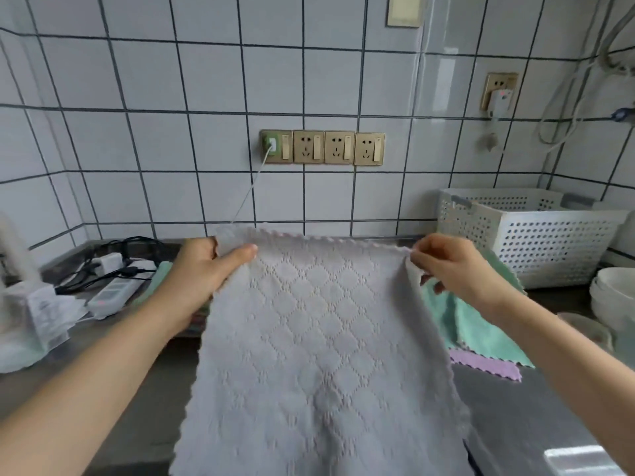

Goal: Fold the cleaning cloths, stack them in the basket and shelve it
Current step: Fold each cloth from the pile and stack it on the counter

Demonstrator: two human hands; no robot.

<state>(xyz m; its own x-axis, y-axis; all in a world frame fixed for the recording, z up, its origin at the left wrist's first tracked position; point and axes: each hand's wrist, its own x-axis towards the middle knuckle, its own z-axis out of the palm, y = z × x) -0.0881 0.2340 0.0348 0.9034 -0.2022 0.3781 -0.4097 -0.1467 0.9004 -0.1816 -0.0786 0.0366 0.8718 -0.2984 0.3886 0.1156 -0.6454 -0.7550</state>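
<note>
Head view, and the bench (515,424) runs wide beneath both arms, steel-grey, with the grey cloth (319,355) hanging full length between the hands and draping down toward the person. It's spread open, not yet folded, so by my reading this is the very start of a fold on this one. Just past the right hand sits the white basket (536,235), perforated; nothing shows above its rim. Under that same wrist lie a green cloth (481,328) and a purple cloth (488,367), flat and waiting. The left hand (206,266) clamps one top corner, thumb over the front. The right hand (453,266) pinches the other corner in its fingertips. Hands well apart, top edge taut. Next move likely needs corners brought together evenly, edges matched, before laying it down.
</note>
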